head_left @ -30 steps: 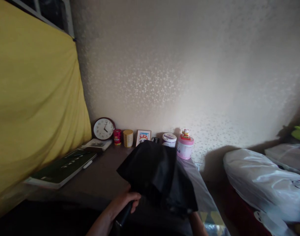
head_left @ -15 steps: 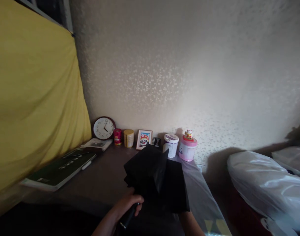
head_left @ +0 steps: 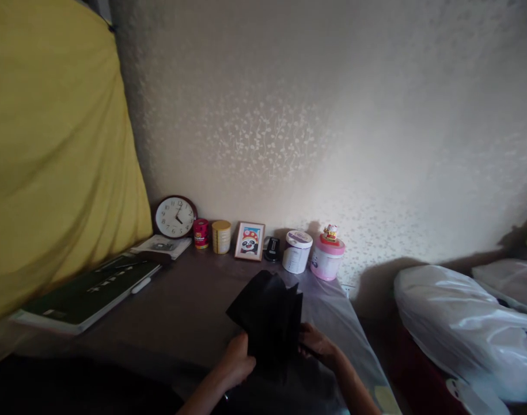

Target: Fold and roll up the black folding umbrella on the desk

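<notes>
Shift at the umbrella point(head_left: 272, 323): since the frame half a second earlier, its black folds have drawn narrower, and the right hand point(head_left: 317, 344), then mostly hidden beneath them, has come out at their right edge.
Wall point(head_left: 375, 127): pale, leaf-patterned, behind everything.
Desk point(head_left: 185, 314): dark cover, with the umbrella held over its near part; whether the two touch cannot be told.
Black bundle: apparently partway along. The cloth is gathered in, while its free edges stand loose and pointed at the top; no strap is seen fastened round it, and a snug wrap looks undone so far.
Left hand point(head_left: 239, 362): curled firmly about the umbrella's lower end, mostly covering the handle.
Right hand: fingers folded onto the bundle's right edge, with dark material in their grip; which part is too dark to tell.
Back row: clock point(head_left: 175, 217), panda picture point(head_left: 250, 241) and pink-lidded tub point(head_left: 327, 262), all well apart from both hands.
Figurine point(head_left: 330, 233): atop that tub.
</notes>
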A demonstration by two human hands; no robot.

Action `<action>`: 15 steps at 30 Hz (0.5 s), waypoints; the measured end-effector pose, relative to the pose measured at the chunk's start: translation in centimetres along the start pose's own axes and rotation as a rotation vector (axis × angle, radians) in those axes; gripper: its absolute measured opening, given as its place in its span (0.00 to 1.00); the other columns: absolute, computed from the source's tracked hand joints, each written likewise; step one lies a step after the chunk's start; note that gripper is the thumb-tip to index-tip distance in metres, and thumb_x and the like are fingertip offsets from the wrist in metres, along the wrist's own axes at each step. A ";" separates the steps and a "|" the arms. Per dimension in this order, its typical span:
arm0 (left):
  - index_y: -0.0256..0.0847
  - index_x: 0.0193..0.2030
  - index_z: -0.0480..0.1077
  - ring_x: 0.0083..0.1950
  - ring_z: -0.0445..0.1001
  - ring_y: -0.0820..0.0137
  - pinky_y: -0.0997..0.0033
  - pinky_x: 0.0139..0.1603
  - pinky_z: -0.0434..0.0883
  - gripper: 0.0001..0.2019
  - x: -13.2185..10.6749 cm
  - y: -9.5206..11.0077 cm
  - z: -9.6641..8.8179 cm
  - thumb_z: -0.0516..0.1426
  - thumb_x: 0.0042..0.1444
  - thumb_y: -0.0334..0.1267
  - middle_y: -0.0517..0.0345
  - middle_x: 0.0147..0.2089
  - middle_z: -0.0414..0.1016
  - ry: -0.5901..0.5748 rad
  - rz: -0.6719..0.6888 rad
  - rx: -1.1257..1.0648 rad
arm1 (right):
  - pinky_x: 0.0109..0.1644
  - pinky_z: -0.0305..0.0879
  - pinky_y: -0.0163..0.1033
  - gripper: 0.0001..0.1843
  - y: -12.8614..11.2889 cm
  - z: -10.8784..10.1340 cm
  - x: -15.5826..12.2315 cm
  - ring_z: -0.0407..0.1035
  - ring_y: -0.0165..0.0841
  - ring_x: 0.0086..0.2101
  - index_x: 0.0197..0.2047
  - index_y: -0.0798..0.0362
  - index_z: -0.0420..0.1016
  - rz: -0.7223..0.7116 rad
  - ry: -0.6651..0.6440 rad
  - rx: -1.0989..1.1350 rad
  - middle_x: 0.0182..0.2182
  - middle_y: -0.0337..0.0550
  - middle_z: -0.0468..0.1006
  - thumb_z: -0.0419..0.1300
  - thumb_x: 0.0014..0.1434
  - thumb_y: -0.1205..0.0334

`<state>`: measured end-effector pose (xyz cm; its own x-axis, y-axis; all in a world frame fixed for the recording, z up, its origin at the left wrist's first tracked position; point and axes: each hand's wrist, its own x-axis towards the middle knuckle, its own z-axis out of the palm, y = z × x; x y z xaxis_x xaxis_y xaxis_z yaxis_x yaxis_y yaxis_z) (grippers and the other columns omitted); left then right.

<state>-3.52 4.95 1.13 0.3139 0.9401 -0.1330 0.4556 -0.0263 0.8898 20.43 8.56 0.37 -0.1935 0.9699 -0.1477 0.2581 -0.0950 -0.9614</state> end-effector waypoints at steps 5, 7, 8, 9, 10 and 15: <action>0.37 0.63 0.50 0.57 0.64 0.55 0.58 0.55 0.60 0.38 0.3 -1.2 1.0 0.52 0.40 0.24 0.40 0.58 0.62 0.088 0.040 0.210 | 0.16 0.55 0.29 0.06 0.6 -2.8 -2.4 0.61 0.25 0.14 0.24 0.55 0.74 0.081 -0.069 -0.088 0.14 0.36 0.70 0.57 0.42 0.64; 0.38 0.64 0.47 0.56 0.65 0.54 0.56 0.54 0.61 0.39 0.1 -1.4 0.9 0.53 0.41 0.26 0.39 0.58 0.62 0.082 0.037 0.259 | 0.16 0.55 0.29 0.06 1.8 -3.8 -3.1 0.61 0.25 0.13 0.25 0.55 0.73 0.116 -0.022 -0.144 0.14 0.34 0.70 0.56 0.43 0.63; 0.40 0.65 0.47 0.55 0.67 0.55 0.58 0.53 0.62 0.39 -0.2 -1.4 0.7 0.53 0.43 0.27 0.41 0.57 0.64 0.059 0.043 0.271 | 0.16 0.55 0.29 0.06 2.5 -4.3 -3.5 0.61 0.25 0.13 0.25 0.54 0.72 0.147 0.005 -0.185 0.13 0.34 0.69 0.56 0.44 0.62; 0.42 0.65 0.46 0.53 0.68 0.57 0.59 0.52 0.64 0.39 -0.4 -1.2 0.5 0.53 0.44 0.29 0.44 0.56 0.66 0.023 0.047 0.276 | 0.16 0.55 0.29 0.06 3.1 -4.8 -3.8 0.62 0.26 0.13 0.25 0.54 0.72 0.182 0.033 -0.231 0.12 0.33 0.68 0.56 0.44 0.62; 0.43 0.65 0.46 0.52 0.69 0.59 0.61 0.51 0.65 0.38 -0.7 -1.0 0.2 0.53 0.45 0.30 0.46 0.55 0.68 -0.012 0.049 0.279 | 0.16 0.56 0.29 0.07 3.6 -5.3 -4.2 0.63 0.27 0.14 0.26 0.54 0.71 0.208 0.052 -0.278 0.12 0.33 0.67 0.55 0.45 0.61; 0.40 0.67 0.38 0.52 0.70 0.64 0.67 0.50 0.65 0.40 -1.7 0.2 -0.1 0.52 0.48 0.32 0.46 0.56 0.68 -0.056 0.045 0.283 | 0.29 0.67 0.35 0.11 3.0 -6.5 -5.2 0.72 0.34 0.27 0.28 0.53 0.72 0.032 0.277 -0.638 0.25 0.42 0.77 0.52 0.53 0.57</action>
<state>-4.10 3.35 1.58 0.3813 0.9157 -0.1270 0.6521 -0.1690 0.7390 28.35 4.73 -0.23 0.0502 0.9984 -0.0271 0.7817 -0.0562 -0.6211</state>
